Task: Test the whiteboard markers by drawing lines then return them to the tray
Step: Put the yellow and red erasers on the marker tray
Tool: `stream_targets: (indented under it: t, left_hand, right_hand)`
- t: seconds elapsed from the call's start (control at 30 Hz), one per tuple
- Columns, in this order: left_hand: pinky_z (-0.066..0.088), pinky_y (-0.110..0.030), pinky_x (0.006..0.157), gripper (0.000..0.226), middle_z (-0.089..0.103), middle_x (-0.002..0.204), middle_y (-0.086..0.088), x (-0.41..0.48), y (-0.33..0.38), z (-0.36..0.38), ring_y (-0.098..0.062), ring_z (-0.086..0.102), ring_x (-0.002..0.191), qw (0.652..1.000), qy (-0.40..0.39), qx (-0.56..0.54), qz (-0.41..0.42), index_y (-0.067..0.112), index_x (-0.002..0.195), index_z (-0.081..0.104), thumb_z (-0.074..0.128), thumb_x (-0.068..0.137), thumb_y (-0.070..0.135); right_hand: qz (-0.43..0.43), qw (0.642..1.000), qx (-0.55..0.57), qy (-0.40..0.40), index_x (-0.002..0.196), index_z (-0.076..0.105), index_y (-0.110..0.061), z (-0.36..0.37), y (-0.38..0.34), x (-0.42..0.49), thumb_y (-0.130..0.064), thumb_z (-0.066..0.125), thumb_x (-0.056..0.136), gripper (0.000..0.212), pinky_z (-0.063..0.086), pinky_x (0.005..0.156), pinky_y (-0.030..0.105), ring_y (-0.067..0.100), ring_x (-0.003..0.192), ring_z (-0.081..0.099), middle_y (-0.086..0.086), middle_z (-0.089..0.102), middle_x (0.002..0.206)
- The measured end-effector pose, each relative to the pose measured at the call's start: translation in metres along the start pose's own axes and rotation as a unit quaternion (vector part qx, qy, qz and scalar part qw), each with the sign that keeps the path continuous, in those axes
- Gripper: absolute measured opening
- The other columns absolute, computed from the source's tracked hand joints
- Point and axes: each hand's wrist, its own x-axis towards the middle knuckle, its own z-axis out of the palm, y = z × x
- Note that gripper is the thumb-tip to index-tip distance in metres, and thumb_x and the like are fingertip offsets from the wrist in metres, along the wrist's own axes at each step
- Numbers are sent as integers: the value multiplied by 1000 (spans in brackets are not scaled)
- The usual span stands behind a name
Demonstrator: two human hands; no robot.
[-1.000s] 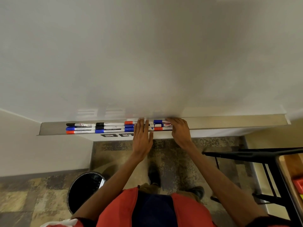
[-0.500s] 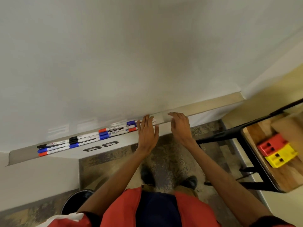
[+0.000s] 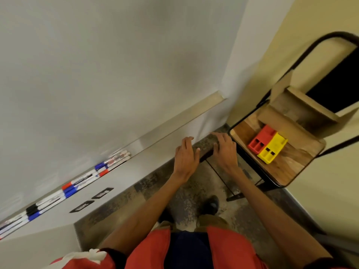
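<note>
Head camera: a person's left hand [image 3: 185, 158] and right hand [image 3: 226, 152] hover empty, fingers loosely spread, over the floor beside the tray's [image 3: 186, 116] bare right stretch. The markers [image 3: 81, 180], white barrels capped red, blue and black, lie in rows along the tray's left part, below a whiteboard [image 3: 97, 65] showing no lines. Testing likely calls for reaching left and lifting one marker without scattering the rest.

A red block [image 3: 260, 139] touches a yellow block [image 3: 273, 150] on a wooden seat [image 3: 291, 164], just right of the right hand [image 3: 226, 152].
</note>
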Motion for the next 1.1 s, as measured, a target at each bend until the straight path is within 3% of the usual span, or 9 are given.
stream_targets:
  t: [0.17, 0.33, 0.6, 0.83, 1.0, 1.1]
  left_hand:
    - [52, -44, 84, 48, 45, 133, -13, 26, 56, 45, -33, 60, 100, 997, -74, 12, 37, 8, 135, 40, 55, 97, 34]
    - [53, -44, 81, 52, 49, 128, -12, 50, 99, 87, -32, 61, 97, 987, -136, 45, 72, 11, 133, 44, 59, 94, 43]
    - [45, -55, 93, 52, 46, 134, -12, 51, 154, 146, -34, 45, 125, 969, -195, 93, 121, 22, 131, 52, 64, 87, 45]
    - [30, -59, 110, 63, 32, 151, -17, 36, 173, 180, -36, 20, 144, 952, -245, 145, 114, 20, 133, 53, 72, 79, 46]
    - [20, -55, 118, 63, 27, 156, -18, 33, 175, 184, -35, 15, 148, 945, -244, 167, 141, 15, 138, 54, 72, 82, 39]
    - [20, -59, 118, 51, 33, 152, -21, 32, 176, 184, -36, 18, 147, 943, -237, 171, 158, 8, 123, 64, 75, 80, 32]
  right_hand:
    - [54, 998, -11, 25, 129, 55, -16, -36, 75, 6, -9, 54, 89, 40, 44, 93, 48, 31, 116, 52, 9, 55, 125]
    - [103, 994, -11, 30, 130, 55, -14, -70, 128, 14, -3, 54, 83, 49, 43, 95, 50, 34, 119, 51, 12, 54, 127]
    - [159, 987, -18, -13, 146, 41, -13, -102, 181, 2, 6, 61, 78, 73, 37, 106, 55, 40, 130, 44, 21, 47, 142]
    - [110, 987, -70, -90, 149, 39, -18, -106, 211, -13, -23, 66, 88, 67, 34, 108, 55, 37, 135, 40, 14, 43, 148]
    - [93, 986, -88, -111, 148, 42, -31, -112, 210, -12, -10, 65, 86, 70, 35, 107, 54, 32, 136, 37, 9, 44, 148]
    - [90, 984, -90, -125, 144, 47, -36, -117, 213, -11, -1, 62, 82, 72, 40, 103, 54, 31, 131, 40, 8, 49, 139]
